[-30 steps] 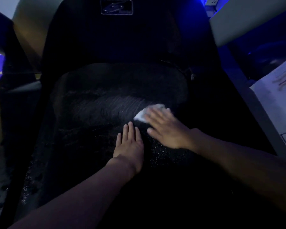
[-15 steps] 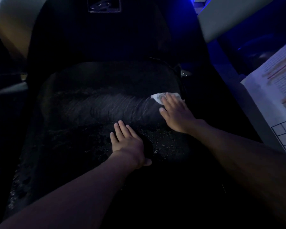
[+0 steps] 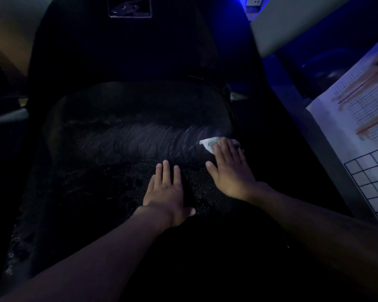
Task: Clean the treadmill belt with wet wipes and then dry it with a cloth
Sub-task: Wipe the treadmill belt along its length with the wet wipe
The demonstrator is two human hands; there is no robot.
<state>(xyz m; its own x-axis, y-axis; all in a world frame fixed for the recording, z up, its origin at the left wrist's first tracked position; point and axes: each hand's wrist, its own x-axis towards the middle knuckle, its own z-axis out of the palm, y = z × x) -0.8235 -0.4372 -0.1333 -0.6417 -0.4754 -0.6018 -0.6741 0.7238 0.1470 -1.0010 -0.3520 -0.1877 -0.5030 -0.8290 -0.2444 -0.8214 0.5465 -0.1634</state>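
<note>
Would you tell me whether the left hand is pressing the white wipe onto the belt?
No, the right hand presses the wipe under flat fingers, while the left hand rests flat on bare belt.

We see a black belt with thin pale streaks running across its middle and tiny shiny specks nearer to us. The wipe is white with grey-green smudges on it. On the right, a sheet of paper is white, with rows of fine lines and a few orange-brown stripes slanting across it. Below those we see a grid of black lines making white squares. A bright blue glow shows at the top. Beside it a bar looks pale grey. At the top left a surface is tan. A small badge on the black back panel has a silvery edge.
</note>
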